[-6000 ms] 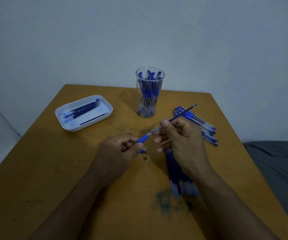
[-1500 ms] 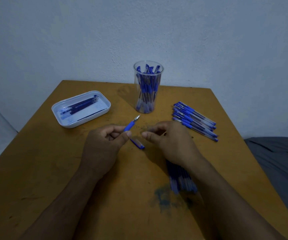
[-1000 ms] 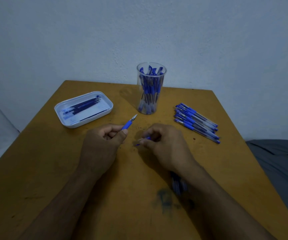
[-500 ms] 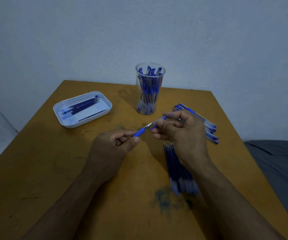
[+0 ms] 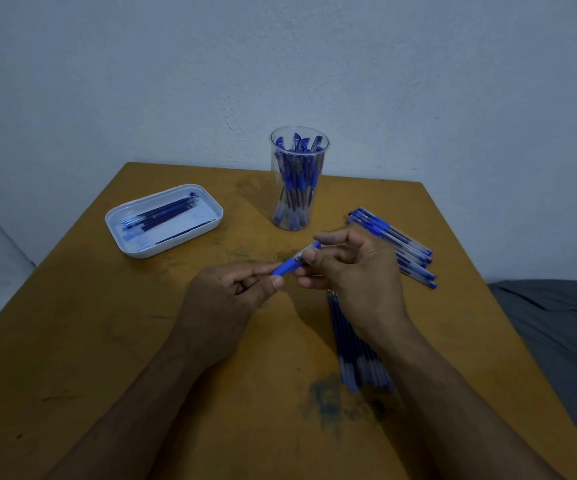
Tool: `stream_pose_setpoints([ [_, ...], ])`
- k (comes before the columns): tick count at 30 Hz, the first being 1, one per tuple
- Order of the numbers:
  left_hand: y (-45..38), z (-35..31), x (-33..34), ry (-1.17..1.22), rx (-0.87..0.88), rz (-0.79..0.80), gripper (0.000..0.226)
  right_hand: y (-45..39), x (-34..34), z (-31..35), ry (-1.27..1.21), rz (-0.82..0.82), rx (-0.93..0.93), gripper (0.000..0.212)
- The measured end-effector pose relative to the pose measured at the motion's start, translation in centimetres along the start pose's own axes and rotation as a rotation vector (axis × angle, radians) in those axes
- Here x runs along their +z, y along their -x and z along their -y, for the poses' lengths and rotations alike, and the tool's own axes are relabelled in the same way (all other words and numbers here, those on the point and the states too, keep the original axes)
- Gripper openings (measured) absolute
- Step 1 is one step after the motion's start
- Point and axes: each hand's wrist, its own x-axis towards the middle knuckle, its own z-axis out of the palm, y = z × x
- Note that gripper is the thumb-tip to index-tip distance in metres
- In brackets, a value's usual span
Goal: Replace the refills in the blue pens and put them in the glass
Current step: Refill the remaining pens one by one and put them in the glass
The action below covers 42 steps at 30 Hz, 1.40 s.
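Note:
Above the middle of the table both hands meet on one blue pen point(image 5: 292, 263). My left hand point(image 5: 226, 299) pinches its blue grip end between thumb and fingers. My right hand point(image 5: 354, 271) holds the other end with curled fingertips; most of the pen's barrel is hidden behind them. A clear glass point(image 5: 299, 178) with several blue pens standing in it is at the back centre. A row of several blue pens point(image 5: 406, 245) lies to the right. A bundle of refills point(image 5: 356, 351) lies under my right wrist.
A white tray point(image 5: 164, 221) with several dark refills sits at the back left on the yellow-brown table point(image 5: 72, 341). A dark ink stain point(image 5: 328, 400) marks the near middle. A wall rises right behind the table. Grey cloth point(image 5: 557, 327) lies off the right edge.
My right hand picked a small blue piece off the table, lifted it and brought it onto the pen in my left hand. The two hands have closed together on that pen.

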Motion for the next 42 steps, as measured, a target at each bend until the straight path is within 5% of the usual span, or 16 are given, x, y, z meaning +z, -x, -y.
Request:
stream_pose_setpoints([
  [15, 0.2, -0.2, 0.0, 0.049, -0.006, -0.023, 0.019, 0.8, 0.5, -0.3, -0.064, -0.021, -0.027, 0.010],
  [22, -0.2, -0.3, 0.1, 0.022, 0.011, -0.021, 0.019, 0.8, 1.3, -0.2, -0.112, -0.046, -0.007, 0.025],
  [29, -0.7, 0.4, -1.3, -0.067, -0.007, 0.002, 0.039, 0.0, 0.1, 1.5, 0.022, -0.162, -0.106, 0.024],
  [35, -1.9, 0.3, -2.1, -0.417, 0.055, -0.092, 0.052, -1.3, -0.3, 6.6, 0.103, -0.283, -0.235, 0.019],
  [42, -4.0, 1.9, -0.4, -0.839, 0.065, 0.070, 0.058, -5.8, 1.1, 13.5, 0.247, -0.365, -0.435, 0.021],
])
